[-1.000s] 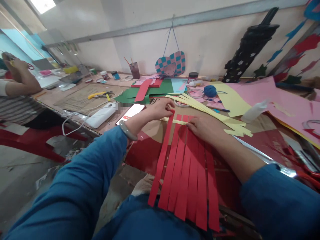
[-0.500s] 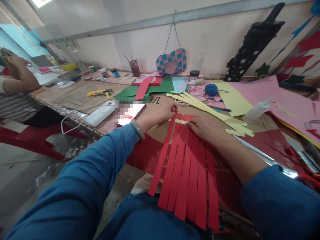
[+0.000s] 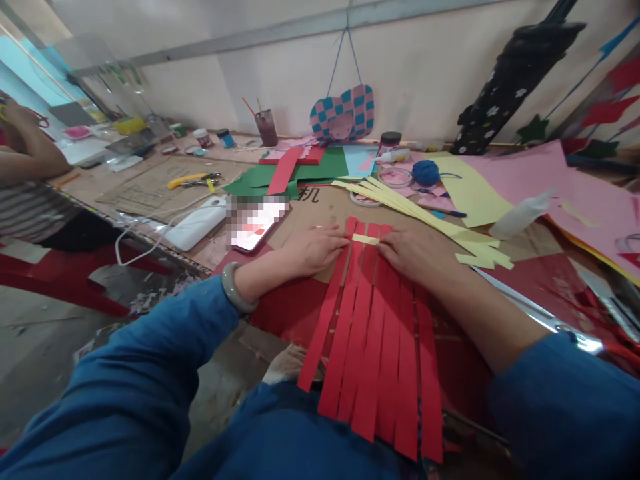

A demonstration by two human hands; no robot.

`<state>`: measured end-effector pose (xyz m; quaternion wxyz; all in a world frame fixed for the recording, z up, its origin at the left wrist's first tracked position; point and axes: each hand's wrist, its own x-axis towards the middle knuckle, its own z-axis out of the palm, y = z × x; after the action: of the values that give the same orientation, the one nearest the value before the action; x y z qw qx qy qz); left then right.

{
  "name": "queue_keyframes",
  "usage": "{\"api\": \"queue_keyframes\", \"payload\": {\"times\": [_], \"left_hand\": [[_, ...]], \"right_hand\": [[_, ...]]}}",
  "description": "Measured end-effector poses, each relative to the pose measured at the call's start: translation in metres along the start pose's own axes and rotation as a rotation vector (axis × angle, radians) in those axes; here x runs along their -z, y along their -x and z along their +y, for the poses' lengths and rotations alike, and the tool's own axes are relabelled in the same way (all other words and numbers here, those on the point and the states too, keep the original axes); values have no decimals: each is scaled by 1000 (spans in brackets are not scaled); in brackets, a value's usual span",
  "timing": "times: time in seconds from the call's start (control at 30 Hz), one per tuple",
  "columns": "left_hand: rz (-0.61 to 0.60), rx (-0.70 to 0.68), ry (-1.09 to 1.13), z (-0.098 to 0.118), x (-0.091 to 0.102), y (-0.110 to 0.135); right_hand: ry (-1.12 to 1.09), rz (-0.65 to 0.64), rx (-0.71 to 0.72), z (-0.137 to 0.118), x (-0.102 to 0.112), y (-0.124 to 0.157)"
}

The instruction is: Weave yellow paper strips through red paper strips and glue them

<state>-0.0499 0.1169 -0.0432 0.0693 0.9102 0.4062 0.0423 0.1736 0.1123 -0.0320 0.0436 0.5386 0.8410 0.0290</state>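
Observation:
Several long red paper strips (image 3: 373,347) hang side by side over the table edge toward me, joined near the top. A short pale yellow paper strip (image 3: 365,239) crosses them near their far end, partly hidden among them. My right hand (image 3: 415,253) presses on the red strips, its fingertips at the yellow strip's right end. My left hand (image 3: 315,250) lies flat on brown cardboard (image 3: 313,213), its fingertips against the leftmost red strip. A stone bangle (image 3: 236,288) circles my left wrist. Beyond my right hand lies a fan of long yellow paper strips (image 3: 415,217).
A phone with a blurred screen (image 3: 257,223) and a white power bank (image 3: 195,223) lie left of my hands. Green paper (image 3: 320,167), blue yarn (image 3: 425,173), a glue bottle (image 3: 520,217) and pink card (image 3: 565,187) cover the far table. A co-worker's hand (image 3: 20,117) is at far left.
My left hand has slid back from the red strips' top end and now lies flat. Less of the yellow strip shows, its left end no longer sticking out past the red strips.

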Motion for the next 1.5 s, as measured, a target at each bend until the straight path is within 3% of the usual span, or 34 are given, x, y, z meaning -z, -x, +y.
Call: {"api": "queue_keyframes", "payload": {"times": [0.5, 0.8, 1.13, 1.5], "left_hand": [[47, -75, -35, 3, -3, -2], [-13, -87, 33, 3, -3, -2], [-41, -89, 11, 4, -3, -3], [-47, -116, 41, 3, -2, -6]], "right_hand": [[15, 17, 28, 1, -1, 3], [-8, 8, -44, 2, -2, 3], [-43, 206, 67, 9, -9, 5], [2, 274, 225, 12, -8, 18]]}}
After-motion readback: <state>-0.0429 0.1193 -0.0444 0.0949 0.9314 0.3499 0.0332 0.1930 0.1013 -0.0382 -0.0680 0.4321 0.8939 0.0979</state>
